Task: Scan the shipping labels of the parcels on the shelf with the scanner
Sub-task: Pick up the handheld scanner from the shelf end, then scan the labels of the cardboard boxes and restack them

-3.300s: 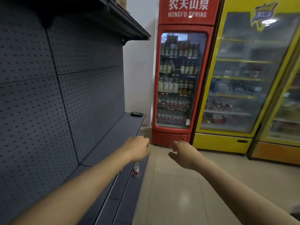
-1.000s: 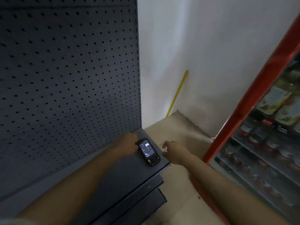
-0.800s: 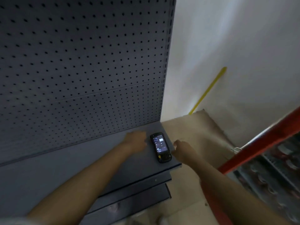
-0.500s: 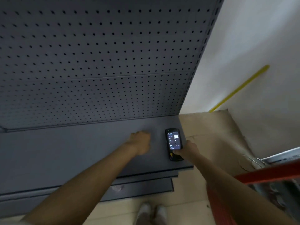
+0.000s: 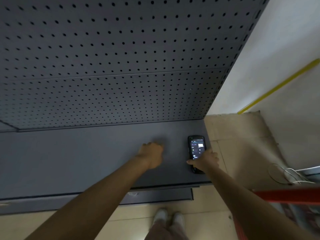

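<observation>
a black handheld scanner (image 5: 196,153) is seen lying flat on a dark grey shelf (image 5: 86,161), close to the shelf's right end, its lit screen turned upward (the text on the screen is too small to be read). the lower half of the device is gripped by the right hand (image 5: 206,161), with the thumb pressed against the left edge and the other fingers curled over the right edge; the scanner is not seen lifted off the surface. the left hand (image 5: 152,155) is rested on the same shelf just to the left of the scanner, apart from it, its fingers folded into a loose fist with nothing visibly held. both bare forearms are extended from the bottom of the frame. behind the shelf a perforated grey back panel (image 5: 112,58) is shown rising upward. a white wall (image 5: 277,49) with a yellow strip (image 5: 277,87) is seen to the right, above a tan tiled floor (image 5: 242,144). a red cabinet edge (image 5: 285,196) is caught at lower right, and a pair of light shoes (image 5: 168,218) is visible below the shelf front.
</observation>
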